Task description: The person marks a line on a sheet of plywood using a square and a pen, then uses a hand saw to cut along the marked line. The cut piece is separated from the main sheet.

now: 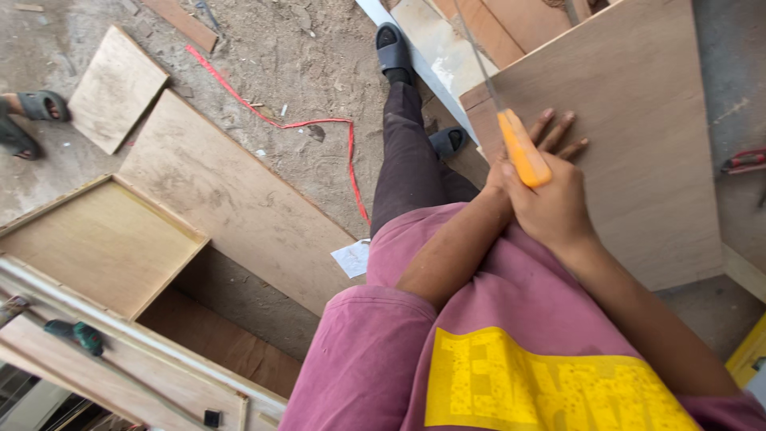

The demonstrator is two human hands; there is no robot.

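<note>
The person stood over a large plywood board (630,136) that lay at the right side of the scene, with its far edge near a stack of other boards (495,28). The right hand (550,207) was closed around the orange handle (523,148) of a handsaw, and the fingers wrapped it fully, so that only the upper part of the handle showed above the fist. The thin saw blade (477,56) ran from the handle toward the far side, along the left edge of the plywood board. The left hand (550,136) lay flat on the board just behind the handle; its fingers (565,121) were spread wide and pressed on the wood, and they held nothing. The left forearm crossed under the right wrist. The person wore a pink shirt (383,351) with a yellow print and dark trousers (411,160), and one foot in a dark sandal (392,49) stood far on the dusty floor (303,64). On the floor at the left lay a long panel (231,199), a small square panel (118,88) and a red cord (279,120). Near the left edge stood a shallow wooden box (96,243), and a green drill (76,335) rested on a plank at the near left. Another person's sandalled foot (32,108) was seen at the far left.
</note>
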